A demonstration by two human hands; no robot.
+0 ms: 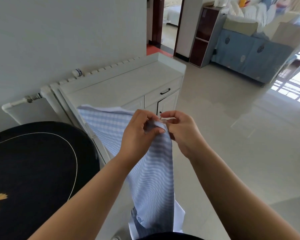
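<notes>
A light blue and white checked cloth [152, 179] hangs in front of me, held up in the air. My left hand [139, 132] grips its top edge with curled fingers. My right hand [182, 132] pinches the same edge right beside it, thumb and fingers close together. One corner of the cloth spreads out to the left over the cabinet side. The rest drops down between my forearms toward my body.
A white cabinet [121, 84] with a drawer stands ahead against the wall, a radiator [47, 94] behind it. A black oval table [33, 161] lies at the left. Open tiled floor [232, 127] extends right toward a blue sideboard [249, 51] and a doorway [166, 25].
</notes>
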